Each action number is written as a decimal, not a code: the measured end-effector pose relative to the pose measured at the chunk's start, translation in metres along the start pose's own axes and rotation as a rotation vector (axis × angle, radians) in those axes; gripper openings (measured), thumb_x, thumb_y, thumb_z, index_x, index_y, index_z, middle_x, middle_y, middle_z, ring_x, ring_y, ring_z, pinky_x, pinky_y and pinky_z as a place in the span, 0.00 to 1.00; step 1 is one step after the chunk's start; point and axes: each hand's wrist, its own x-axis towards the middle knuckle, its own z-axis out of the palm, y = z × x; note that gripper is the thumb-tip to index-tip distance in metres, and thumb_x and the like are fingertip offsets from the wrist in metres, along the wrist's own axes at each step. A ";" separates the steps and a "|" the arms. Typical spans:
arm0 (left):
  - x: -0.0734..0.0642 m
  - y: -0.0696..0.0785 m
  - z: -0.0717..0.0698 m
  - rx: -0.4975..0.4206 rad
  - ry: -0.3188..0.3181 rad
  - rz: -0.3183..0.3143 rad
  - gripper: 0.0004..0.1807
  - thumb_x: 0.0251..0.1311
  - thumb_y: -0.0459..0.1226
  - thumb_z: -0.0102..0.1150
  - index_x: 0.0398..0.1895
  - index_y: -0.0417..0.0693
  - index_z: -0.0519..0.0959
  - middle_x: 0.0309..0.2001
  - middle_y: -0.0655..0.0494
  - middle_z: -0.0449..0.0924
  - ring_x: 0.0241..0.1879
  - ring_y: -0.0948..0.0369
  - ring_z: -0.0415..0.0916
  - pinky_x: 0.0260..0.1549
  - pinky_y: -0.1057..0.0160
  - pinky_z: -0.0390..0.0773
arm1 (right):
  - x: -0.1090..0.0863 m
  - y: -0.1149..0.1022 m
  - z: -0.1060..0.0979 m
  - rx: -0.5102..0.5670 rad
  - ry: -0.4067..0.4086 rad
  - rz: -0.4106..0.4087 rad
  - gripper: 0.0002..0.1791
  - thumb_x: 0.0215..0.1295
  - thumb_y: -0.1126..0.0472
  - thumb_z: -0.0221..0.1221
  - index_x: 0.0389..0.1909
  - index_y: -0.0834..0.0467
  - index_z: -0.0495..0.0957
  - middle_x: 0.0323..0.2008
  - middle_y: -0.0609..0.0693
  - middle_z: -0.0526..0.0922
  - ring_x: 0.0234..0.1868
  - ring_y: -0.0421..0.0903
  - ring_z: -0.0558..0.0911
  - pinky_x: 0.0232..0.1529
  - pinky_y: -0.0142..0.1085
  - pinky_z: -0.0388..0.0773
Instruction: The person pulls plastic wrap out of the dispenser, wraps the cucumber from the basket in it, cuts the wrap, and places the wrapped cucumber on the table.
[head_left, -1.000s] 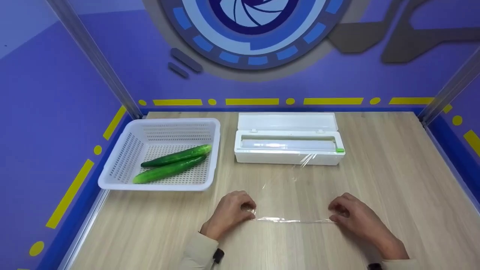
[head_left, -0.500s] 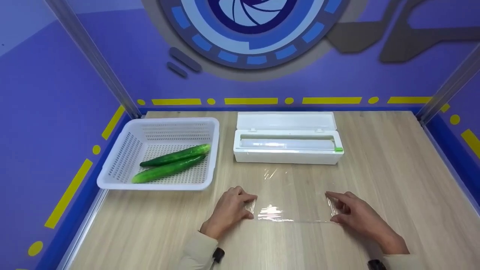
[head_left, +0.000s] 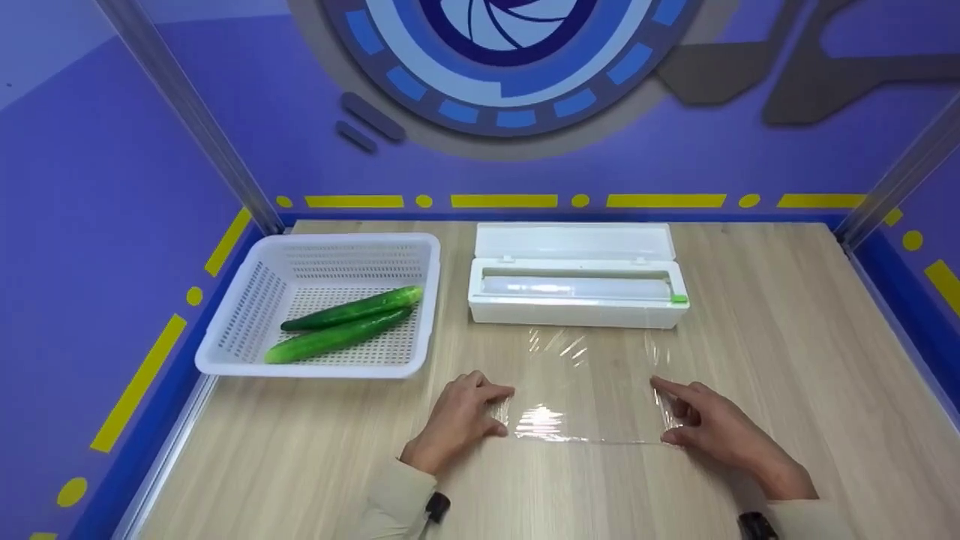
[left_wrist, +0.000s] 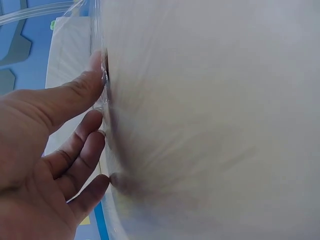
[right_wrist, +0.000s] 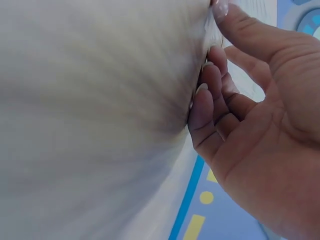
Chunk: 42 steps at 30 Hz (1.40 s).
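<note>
A sheet of clear cling film (head_left: 592, 412) runs from the white dispenser box (head_left: 577, 313) toward the person. My left hand (head_left: 457, 416) holds its left edge, thumb and index finger apart with wrinkled film between them. At the opposite edge my right hand (head_left: 716, 431) holds the film the same way, index finger reaching forward. The left wrist view shows the left thumb (left_wrist: 82, 90) against the film's edge. In the right wrist view the curled right fingers (right_wrist: 202, 107) meet the other edge. The film roll (head_left: 585, 289) lies inside the lidded box.
A white plastic basket (head_left: 315, 371) stands at the left with two cucumbers (head_left: 345, 334) in it. The box's lid (head_left: 574, 241) is folded back, and a green slider (head_left: 679, 298) sits at its right end. Blue-purple walls (head_left: 187, 97) enclose the wooden table (head_left: 787, 322).
Both index fingers have spread forward from the thumbs, widening the held edges of the film. Its shine and creases have shifted. Box, basket and cucumbers stay put.
</note>
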 end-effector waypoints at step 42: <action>-0.009 -0.015 -0.132 0.015 0.369 0.082 0.10 0.60 0.29 0.76 0.44 0.40 0.88 0.42 0.50 0.88 0.43 0.52 0.87 0.46 0.52 0.85 | 0.003 0.003 0.002 0.004 -0.015 -0.002 0.44 0.59 0.58 0.77 0.75 0.66 0.70 0.35 0.47 0.71 0.35 0.40 0.69 0.36 0.33 0.69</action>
